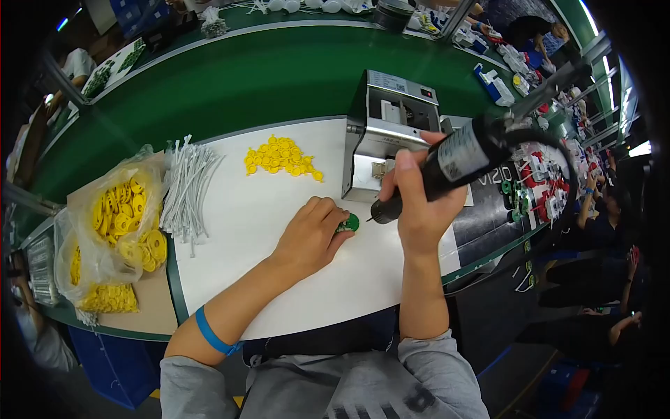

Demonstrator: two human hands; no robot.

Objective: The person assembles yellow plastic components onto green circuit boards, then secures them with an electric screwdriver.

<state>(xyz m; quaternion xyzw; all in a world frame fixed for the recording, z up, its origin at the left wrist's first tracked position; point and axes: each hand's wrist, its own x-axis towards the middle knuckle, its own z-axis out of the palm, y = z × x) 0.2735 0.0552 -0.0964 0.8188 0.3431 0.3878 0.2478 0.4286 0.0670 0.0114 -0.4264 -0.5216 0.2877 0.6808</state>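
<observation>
My left hand rests on the white work surface, its fingers closed around a small round green circuit board. Part of the board is covered by the fingers. In my right hand is a black electric screwdriver, tilted so its bit points down and left, close to the board's right side. Whether the bit touches anything cannot be made out. Just behind the screwdriver stands a metal box-shaped machine, perhaps a screw feeder. A pile of small yellow plastic parts lies beyond my left hand.
White cable ties or wires lie bundled at left. Beside them, a clear bag holds yellow discs. A green conveyor belt runs along the back. Red and white assemblies crowd the right, where other people sit.
</observation>
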